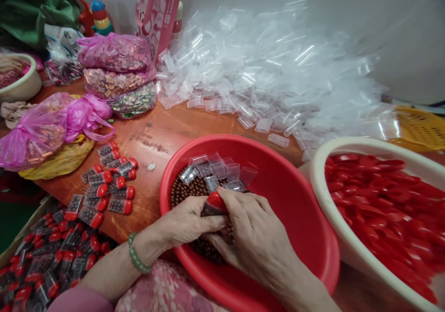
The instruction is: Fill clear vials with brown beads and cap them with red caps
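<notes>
Over a red basin (292, 187), both hands are closed on a small clear plastic case with a red cap (214, 202). My left hand (189, 221) grips its lower side, a green bead bracelet around the wrist. From the right, my right hand (255, 231) presses its fingers against the red cap. Much of the case is hidden by my fingers. Below lie many round brown beads (187, 189) in the basin, with several clear sleeves (218, 168) on top of them.
Red caps (378, 200) fill a cream basin (321, 177) at right. A large heap of clear sleeves (264, 66) lies at the back. Capped cases (100, 190) lie on the table's left, more in a box (52, 251) below. Pink bags (118, 54) stand behind; another person's hand (12, 64) is far left.
</notes>
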The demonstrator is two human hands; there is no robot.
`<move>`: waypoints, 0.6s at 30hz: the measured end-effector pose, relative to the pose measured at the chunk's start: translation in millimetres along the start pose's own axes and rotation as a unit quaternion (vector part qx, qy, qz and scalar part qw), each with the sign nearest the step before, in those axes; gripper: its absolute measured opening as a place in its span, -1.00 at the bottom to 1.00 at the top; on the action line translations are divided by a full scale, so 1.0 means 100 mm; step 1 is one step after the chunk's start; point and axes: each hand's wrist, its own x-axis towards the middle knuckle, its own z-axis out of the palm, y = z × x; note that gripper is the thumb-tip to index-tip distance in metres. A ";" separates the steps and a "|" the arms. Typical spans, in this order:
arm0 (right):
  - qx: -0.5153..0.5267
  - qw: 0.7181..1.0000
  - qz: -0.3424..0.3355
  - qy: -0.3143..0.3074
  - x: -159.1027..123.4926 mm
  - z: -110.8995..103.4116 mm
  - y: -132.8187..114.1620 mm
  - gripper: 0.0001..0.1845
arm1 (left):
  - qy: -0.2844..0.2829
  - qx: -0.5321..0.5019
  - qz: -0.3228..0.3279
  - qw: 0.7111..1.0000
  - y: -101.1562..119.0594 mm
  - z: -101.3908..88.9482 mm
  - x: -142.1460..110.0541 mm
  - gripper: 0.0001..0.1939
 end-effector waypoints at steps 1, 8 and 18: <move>-0.007 1.000 -0.006 0.008 0.01 0.02 0.00 -0.34 | -0.002 -0.010 -0.005 1.000 0.00 0.00 0.00 -0.51; -0.014 0.998 -0.048 0.045 0.02 0.05 0.03 -0.30 | -0.015 -0.044 -0.038 0.998 -0.03 0.00 -0.01 -0.52; 0.008 0.998 -0.037 0.046 0.07 0.06 0.01 -0.38 | 0.026 -0.113 -0.066 0.991 0.05 -0.01 0.01 -0.38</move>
